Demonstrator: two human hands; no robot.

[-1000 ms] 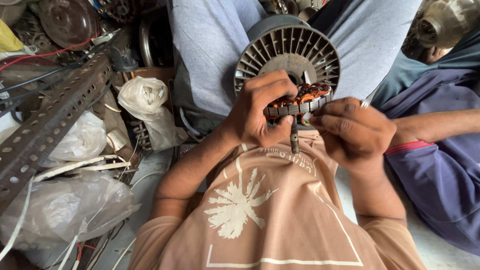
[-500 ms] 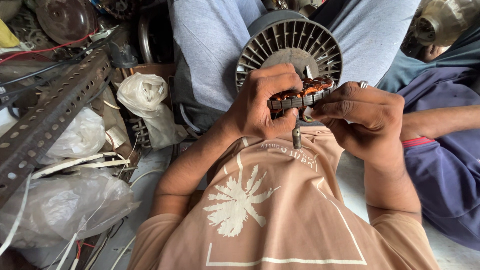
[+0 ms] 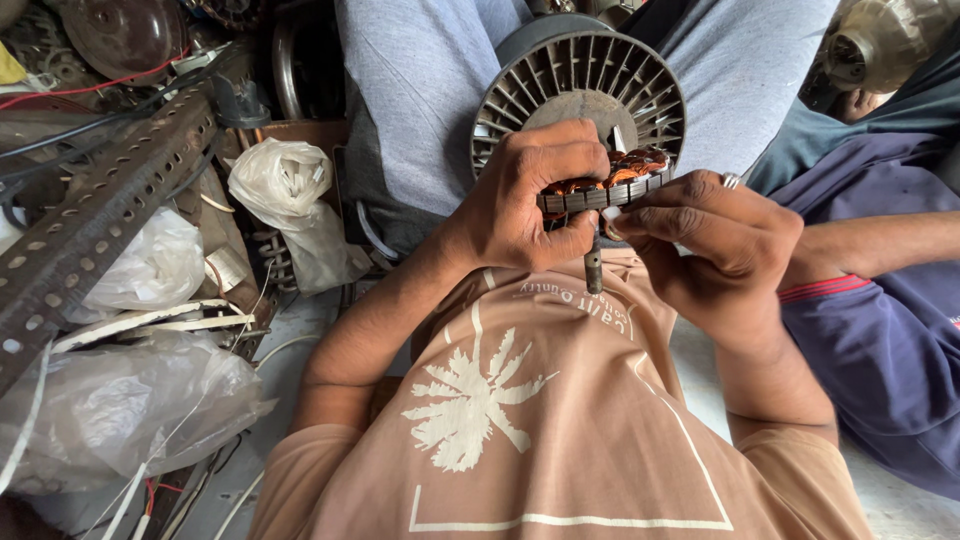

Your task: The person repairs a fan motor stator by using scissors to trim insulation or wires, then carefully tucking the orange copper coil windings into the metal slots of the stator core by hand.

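The left hand [image 3: 525, 195] grips a small copper-wound stator [image 3: 605, 180] just in front of the grey finned housing [image 3: 580, 85]; the right hand [image 3: 715, 245] pinches at its rim, perhaps a wire. A firm left grip and small fingertip moves would protect the windings.

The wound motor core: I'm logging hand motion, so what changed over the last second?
Little changed. The right hand closed in a bit toward the wound motor core, its fingers now against the core's edge. The left hand kept its grip, and the shaft still points down.
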